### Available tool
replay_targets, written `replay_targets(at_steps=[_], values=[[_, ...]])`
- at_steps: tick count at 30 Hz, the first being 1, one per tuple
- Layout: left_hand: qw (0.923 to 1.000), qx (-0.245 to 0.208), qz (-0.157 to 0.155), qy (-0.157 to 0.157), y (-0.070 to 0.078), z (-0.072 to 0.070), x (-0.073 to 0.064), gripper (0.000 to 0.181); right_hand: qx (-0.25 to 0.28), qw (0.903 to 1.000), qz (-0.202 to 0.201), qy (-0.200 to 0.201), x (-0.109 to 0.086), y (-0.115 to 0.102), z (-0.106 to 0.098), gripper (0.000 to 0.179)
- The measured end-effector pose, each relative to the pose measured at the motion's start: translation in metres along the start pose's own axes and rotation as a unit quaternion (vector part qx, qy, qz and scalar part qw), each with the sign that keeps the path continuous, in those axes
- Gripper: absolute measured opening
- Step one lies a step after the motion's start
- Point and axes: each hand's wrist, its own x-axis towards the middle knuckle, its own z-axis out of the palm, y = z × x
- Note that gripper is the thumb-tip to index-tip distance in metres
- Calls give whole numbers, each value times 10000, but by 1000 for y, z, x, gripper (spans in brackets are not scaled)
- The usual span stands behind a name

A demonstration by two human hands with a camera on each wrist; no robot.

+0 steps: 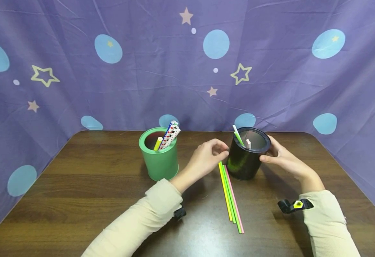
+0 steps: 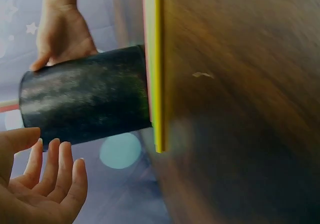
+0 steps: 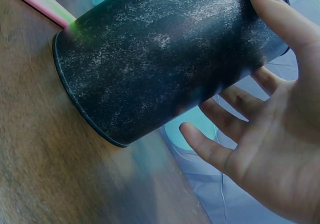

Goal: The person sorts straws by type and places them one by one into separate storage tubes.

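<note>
A black can (image 1: 243,166) stands upright on the table, holding a white straw and a green straw (image 1: 238,137) that lean on its left rim, plus pale pink straw ends lower inside. My right hand (image 1: 285,160) grips its right side, thumb (image 3: 280,16) in front and fingers going behind. On the opposite side my left hand (image 1: 206,155) curves loosely with a gap between thumb and fingers, fingertips (image 2: 65,146) close to the can's upper part. Yellow, green and pink straws (image 1: 228,196) lie side by side on the table, their far ends by the can's base.
To the left stands a green can (image 1: 161,166) with a yellow straw (image 1: 158,143) and several dotted straws (image 1: 171,135) in it. Behind the brown wooden table (image 1: 78,185) hangs a purple curtain (image 1: 161,71) with stars and blue spots.
</note>
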Motion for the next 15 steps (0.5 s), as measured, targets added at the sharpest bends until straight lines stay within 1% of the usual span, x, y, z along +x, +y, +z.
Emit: replay_targets(at_steps=[5, 9, 11, 15], values=[[9990, 274, -287, -205, -12, 4, 4, 13, -19, 10000, 8, -7, 0, 0, 0, 77], [9965, 588, -496, -326, -24, 8, 9, 12, -86, 10000, 26, 15, 0, 1, 0, 77], [9946, 737, -613, -396, -28, 11, 11, 12, -101, 9999, 37, 20, 0, 1, 0, 77], [9892, 1088, -792, -585, -33, 15, 15, 12, -52, 10000, 58, 5, 0, 0, 0, 77]])
